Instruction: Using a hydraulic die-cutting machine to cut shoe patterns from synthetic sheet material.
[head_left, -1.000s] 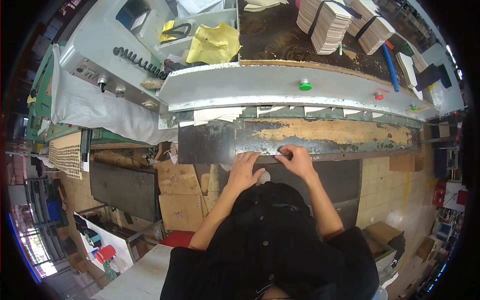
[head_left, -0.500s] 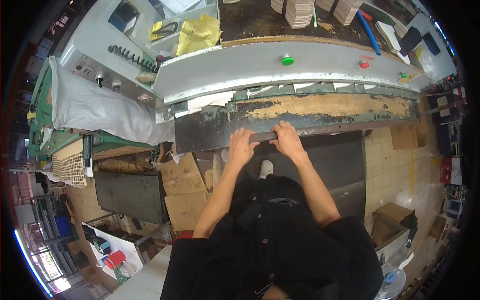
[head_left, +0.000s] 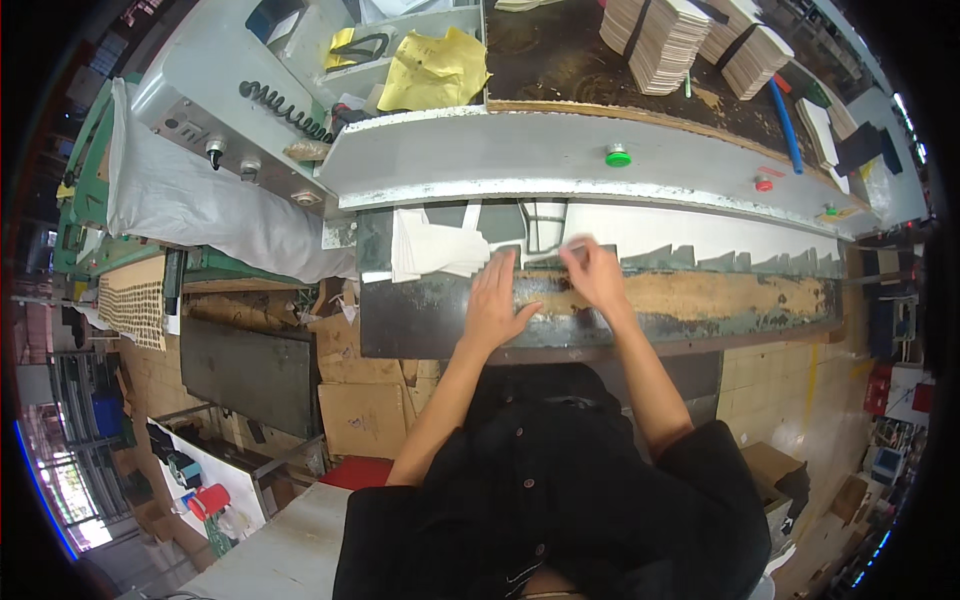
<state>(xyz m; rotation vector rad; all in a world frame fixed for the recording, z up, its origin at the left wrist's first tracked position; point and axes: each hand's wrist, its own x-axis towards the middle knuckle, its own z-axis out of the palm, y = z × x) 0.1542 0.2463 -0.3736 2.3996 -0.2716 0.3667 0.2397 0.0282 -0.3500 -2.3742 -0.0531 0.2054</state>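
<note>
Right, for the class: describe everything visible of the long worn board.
The board lies flat, running left to right. Its dark surface looks worn through to a tan, wood-like streak flecked with black; the left end is mostly dark. White pieces lie by its far left edge. The left grip reaches across it, the right grip over its far edge; contact is unclear.

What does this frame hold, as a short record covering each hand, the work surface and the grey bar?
Left hand: open, over the worn board, beside white cut pieces
Right hand: blurred, fingertips by a dark frame; grip unclear
Beyond board: white sheet material
Grey bar: green button, red button
Above bar: banded stacks, yellow paper
</note>
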